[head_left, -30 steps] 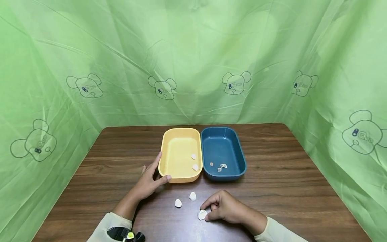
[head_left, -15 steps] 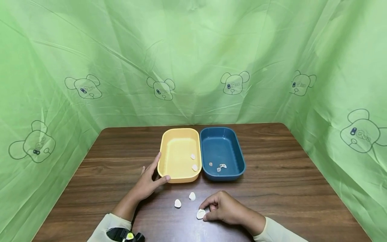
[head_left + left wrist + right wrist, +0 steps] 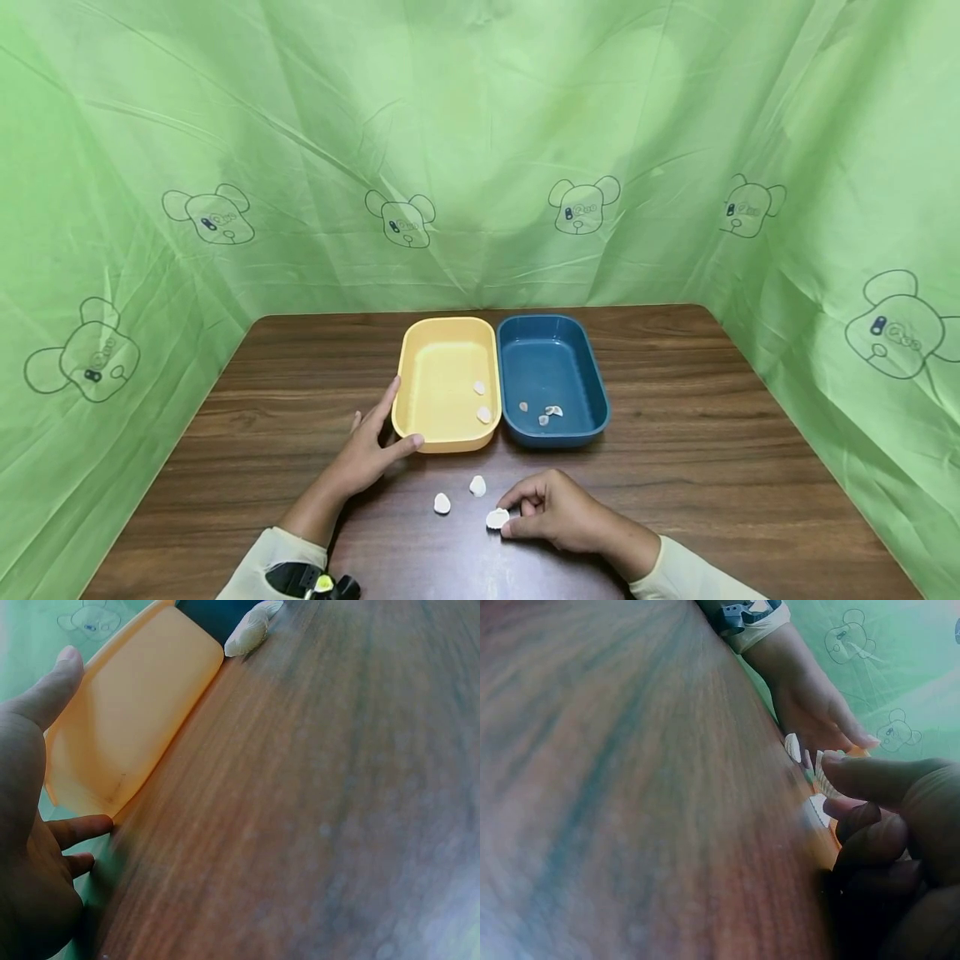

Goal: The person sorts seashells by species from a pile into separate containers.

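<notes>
Between the thumb and forefinger of my right hand [image 3: 558,512], a white ribbed seashell [image 3: 497,519] is pinched just over the table's near part. Its ribs show in the right wrist view, where the seashell [image 3: 824,776] stands on edge. My left hand [image 3: 367,454] rests against the near left corner of a yellow bin [image 3: 447,445], thumb on the front rim and fingers extended along the side. Two more white seashells lie on the table, one on the left [image 3: 442,503] and one nearer the bins [image 3: 477,486].
A blue bin [image 3: 555,440] stands against the yellow bin's right side, with several small shells [image 3: 553,411] in it. Two pale shells [image 3: 483,414] lie in the yellow bin. Green cloth [image 3: 480,250] hangs around the brown wooden table [image 3: 690,417].
My right hand has shifted the pinched seashell slightly away from me and tilted it, so its ribbed edge shows. The left hand keeps its place on the yellow bin.
</notes>
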`<action>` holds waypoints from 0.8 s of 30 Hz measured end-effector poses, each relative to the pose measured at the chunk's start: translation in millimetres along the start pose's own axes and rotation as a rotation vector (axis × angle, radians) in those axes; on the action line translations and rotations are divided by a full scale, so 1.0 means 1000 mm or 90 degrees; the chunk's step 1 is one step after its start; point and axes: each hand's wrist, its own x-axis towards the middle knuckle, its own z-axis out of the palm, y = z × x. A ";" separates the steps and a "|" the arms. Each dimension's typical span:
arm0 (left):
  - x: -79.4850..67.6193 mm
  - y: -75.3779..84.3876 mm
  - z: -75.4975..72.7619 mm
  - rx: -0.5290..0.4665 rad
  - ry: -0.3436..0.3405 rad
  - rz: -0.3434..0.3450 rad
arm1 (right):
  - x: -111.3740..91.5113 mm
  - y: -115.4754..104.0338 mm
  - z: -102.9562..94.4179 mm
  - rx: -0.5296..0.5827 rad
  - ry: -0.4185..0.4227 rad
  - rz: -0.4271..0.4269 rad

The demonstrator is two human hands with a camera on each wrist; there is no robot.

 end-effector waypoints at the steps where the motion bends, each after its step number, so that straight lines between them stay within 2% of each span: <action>1: 0.000 0.000 0.000 -0.001 0.001 0.001 | 0.000 0.000 0.000 0.004 0.002 -0.002; 15: 0.000 -0.001 0.001 0.000 -0.001 0.006 | -0.002 0.001 0.000 0.068 0.034 -0.028; 24: -0.001 0.001 0.000 -0.003 0.001 0.005 | -0.001 0.000 -0.001 0.076 0.046 -0.055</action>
